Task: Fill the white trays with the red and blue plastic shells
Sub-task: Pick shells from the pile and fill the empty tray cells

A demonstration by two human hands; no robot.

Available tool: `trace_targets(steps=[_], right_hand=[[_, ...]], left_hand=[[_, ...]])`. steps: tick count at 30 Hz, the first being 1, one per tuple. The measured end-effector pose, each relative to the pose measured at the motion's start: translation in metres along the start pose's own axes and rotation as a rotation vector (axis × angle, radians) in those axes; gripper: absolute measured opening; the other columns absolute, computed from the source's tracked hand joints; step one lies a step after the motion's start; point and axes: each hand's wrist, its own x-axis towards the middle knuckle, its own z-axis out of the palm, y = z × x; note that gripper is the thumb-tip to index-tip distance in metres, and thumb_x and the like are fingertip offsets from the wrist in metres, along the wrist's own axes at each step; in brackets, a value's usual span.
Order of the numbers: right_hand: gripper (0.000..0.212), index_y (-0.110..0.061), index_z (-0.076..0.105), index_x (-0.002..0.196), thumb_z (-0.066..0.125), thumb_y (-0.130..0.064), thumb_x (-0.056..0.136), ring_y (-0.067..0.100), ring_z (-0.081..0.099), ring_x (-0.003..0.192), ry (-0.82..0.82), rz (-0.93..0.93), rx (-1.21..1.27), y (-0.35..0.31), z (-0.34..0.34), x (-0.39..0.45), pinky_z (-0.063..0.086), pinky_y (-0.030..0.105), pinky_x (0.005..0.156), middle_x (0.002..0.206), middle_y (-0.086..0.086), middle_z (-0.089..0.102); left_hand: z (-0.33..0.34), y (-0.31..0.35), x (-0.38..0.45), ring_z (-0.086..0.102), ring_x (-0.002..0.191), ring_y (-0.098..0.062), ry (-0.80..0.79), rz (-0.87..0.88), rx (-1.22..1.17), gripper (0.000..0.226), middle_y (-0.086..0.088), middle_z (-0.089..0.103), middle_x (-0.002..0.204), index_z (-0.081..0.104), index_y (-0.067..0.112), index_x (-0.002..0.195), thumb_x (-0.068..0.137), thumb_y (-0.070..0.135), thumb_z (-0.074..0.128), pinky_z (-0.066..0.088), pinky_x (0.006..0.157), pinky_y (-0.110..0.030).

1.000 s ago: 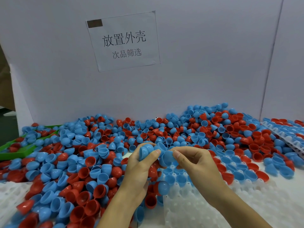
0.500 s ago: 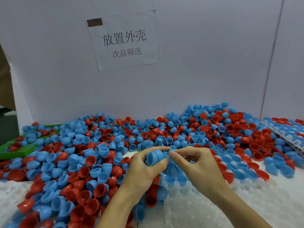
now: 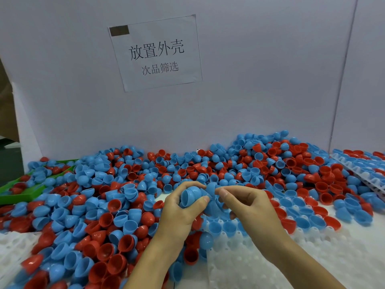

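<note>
A white board [image 3: 250, 80] backs the counter, carrying a paper sign [image 3: 156, 53] with printed characters. A wide heap of shells [image 3: 104, 205], red and blue, covers the counter from the left edge to the right. A white tray [image 3: 270, 268] lies bottom right, its far rows holding blue shells open side up, its near part cut off by the frame. A second tray [image 3: 364, 174] at the right edge is partly out of view, and a green bin [image 3: 18, 195] at left is half buried.

Both hands meet over the tray's far edge, much as half a second ago, now slightly closer together. The left hand [image 3: 181, 213] grips a blue shell [image 3: 190, 197], its open mouth facing left and toward the camera. The right hand [image 3: 250, 207] pinches another shell [image 3: 211, 189] between thumb and forefinger; the fingers hide most of it, so its facing is unclear.
</note>
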Motion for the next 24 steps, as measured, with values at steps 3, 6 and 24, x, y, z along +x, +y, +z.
trace_targets(steps=[3,6,24], right_hand=[[0.011,-0.026,0.079,0.093,0.07,-0.019,0.09,0.001,0.069,0.092,-0.026,-0.063,-0.119,0.001,-0.002,0.0,0.053,0.013,0.074,0.091,-0.016,0.076],[0.006,-0.027,0.078,0.087,0.077,-0.022,0.085,0.007,0.067,0.089,-0.068,-0.114,-0.233,0.0,-0.001,-0.002,0.057,0.026,0.074,0.089,-0.017,0.073],[0.014,-0.028,0.073,0.085,0.07,-0.015,0.089,0.008,0.07,0.081,0.044,-0.157,-0.139,0.012,0.0,0.003,0.057,0.02,0.065,0.084,-0.012,0.074]], left_hand=[[-0.002,0.0,0.002,0.07,0.085,-0.027,0.041,-0.038,-0.079,0.021,-0.009,0.072,0.09,0.073,0.028,0.087,0.089,0.007,0.07,0.054,0.072,-0.04],[-0.003,-0.001,0.004,0.068,0.086,-0.028,0.071,-0.058,-0.117,0.02,-0.01,0.071,0.092,0.073,0.028,0.086,0.09,0.009,0.069,0.052,0.073,-0.041],[-0.001,-0.002,0.002,0.074,0.085,-0.028,0.027,-0.066,-0.09,0.035,-0.011,0.076,0.101,0.067,0.02,0.11,0.082,0.002,0.076,0.059,0.069,-0.031]])
